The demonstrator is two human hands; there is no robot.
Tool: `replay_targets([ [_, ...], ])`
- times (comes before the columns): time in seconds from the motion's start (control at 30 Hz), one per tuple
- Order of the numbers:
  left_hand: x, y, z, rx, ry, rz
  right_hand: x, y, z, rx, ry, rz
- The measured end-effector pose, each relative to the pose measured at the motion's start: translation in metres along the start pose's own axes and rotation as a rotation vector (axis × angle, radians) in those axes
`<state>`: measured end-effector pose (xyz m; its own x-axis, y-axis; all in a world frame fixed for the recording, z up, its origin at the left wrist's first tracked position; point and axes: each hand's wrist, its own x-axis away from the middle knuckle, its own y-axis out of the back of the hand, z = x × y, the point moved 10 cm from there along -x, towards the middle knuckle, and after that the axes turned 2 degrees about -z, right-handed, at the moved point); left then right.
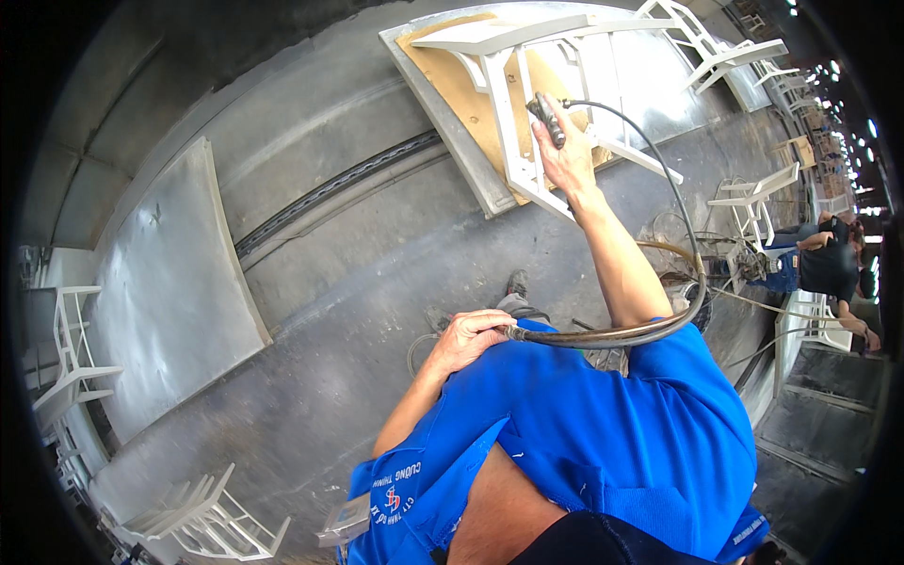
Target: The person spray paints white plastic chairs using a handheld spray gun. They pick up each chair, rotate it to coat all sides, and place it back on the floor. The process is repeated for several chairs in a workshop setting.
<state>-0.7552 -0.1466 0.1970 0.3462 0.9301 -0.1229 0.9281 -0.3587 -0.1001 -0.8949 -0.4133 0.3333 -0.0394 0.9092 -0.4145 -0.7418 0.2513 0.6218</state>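
My right hand [568, 162] is closed around a dark metal spray gun [546, 121], held up at the far side in front of a white chair frame [508, 118]. The chair stands tilted in this view on a brown board [443, 71] over a metal-edged panel. A dark hose [680, 179] runs from the gun, loops down to the right and comes back across my front. Close to my waist, my left hand [468, 341] is closed on the hose near a metal fitting.
A large grey metal panel [174, 292] stands at the left. More white chairs are at the left edge [75, 363], lower left [212, 518] and right [753, 202]. A dark chain track [339, 188] crosses the floor. At the right, a person in dark clothing [829, 264] bends beside hoses.
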Motion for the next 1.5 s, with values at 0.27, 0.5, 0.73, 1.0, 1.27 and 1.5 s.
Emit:
replay_targets([
  [0.27,-0.013,-0.006,0.006,-0.015,0.006,0.069,0.052,0.001,-0.039,-0.003,-0.091,0.008],
  [0.5,-0.029,-0.018,0.003,-0.082,0.068,0.174,0.026,0.015,-0.028,-0.147,0.006,-0.138],
  [0.73,-0.047,-0.02,-0.002,-0.08,0.084,0.193,0.082,0.041,-0.067,-0.219,-0.319,-0.043],
  [1.0,-0.1,-0.062,0.008,-0.151,0.098,0.424,0.053,0.116,-0.081,-0.3,-0.38,-0.071],
  [1.27,-0.179,-0.106,0.022,-0.14,0.124,0.451,-0.031,0.154,-0.124,-0.144,-0.369,0.015],
  [1.5,-0.227,-0.126,0.033,-0.108,0.159,0.455,-0.037,0.235,-0.192,0.053,-0.411,-0.267],
])
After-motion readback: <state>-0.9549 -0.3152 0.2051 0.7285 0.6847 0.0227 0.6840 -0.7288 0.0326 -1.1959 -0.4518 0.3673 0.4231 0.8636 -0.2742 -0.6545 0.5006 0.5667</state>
